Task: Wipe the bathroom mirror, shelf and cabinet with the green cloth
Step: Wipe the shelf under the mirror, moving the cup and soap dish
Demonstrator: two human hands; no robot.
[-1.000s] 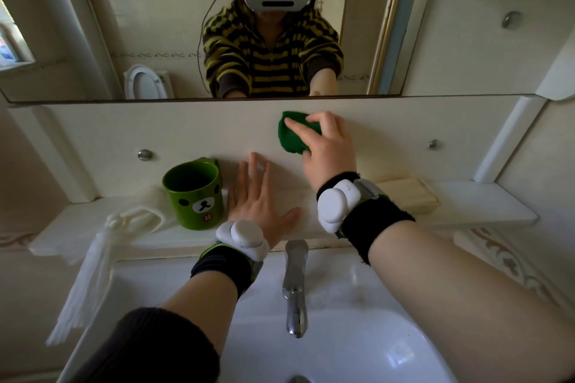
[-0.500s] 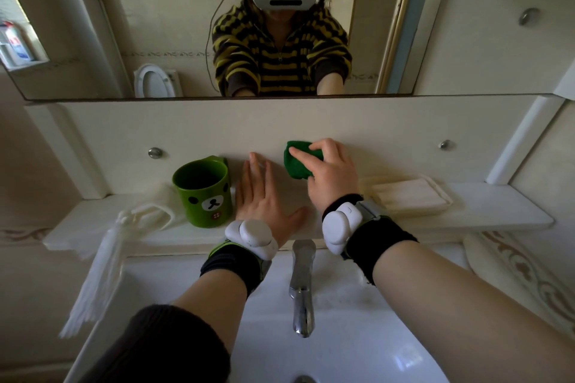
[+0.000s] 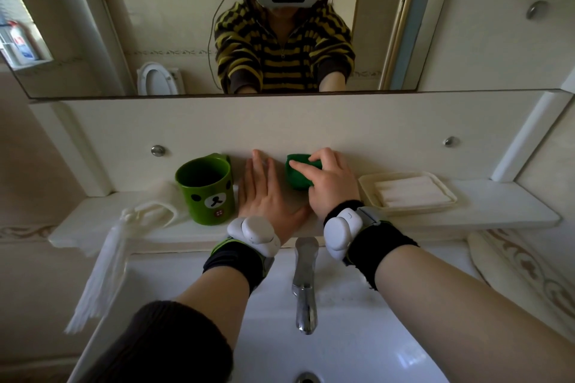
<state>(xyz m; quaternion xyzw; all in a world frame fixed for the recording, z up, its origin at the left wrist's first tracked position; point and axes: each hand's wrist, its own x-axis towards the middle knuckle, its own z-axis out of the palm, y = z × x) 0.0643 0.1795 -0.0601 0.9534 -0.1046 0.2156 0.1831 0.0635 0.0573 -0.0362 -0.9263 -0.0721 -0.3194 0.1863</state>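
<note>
Right, the green cloth (image 3: 298, 177) is bunched into a small wad at the very back of the shelf (image 3: 497, 211), where the ledge meets the pale back panel (image 3: 326, 121) under the mirror (image 3: 140, 19). The right hand (image 3: 334, 188) sits over it from the right side. Its fingers are curled round the wad and the forefinger is laid across its top, so the cloth pokes out to the left of the knuckles. Just beside it, the left hand (image 3: 264, 199) lies flat on the shelf, palm down, fingers straight, holding nothing, fingertips up at the panel. It rests between the cloth and a green bear-face mug (image 3: 207, 193). A cream soap dish (image 3: 407, 194) stands to the right of the right hand.

The right half of the cloth is buried under the fingers and the thumb is out of sight, so I can't tell how much of it is pressed to the panel and how much to the shelf. Both wrists carry white trackers (image 3: 253, 232) that cover the heels of the hands. The cabinet (image 3: 494, 50) right of the mirror is cut off at the top. The basin (image 3: 357, 348) below the tap (image 3: 305, 286) runs off the lower edge, its drain only half showing.
</note>
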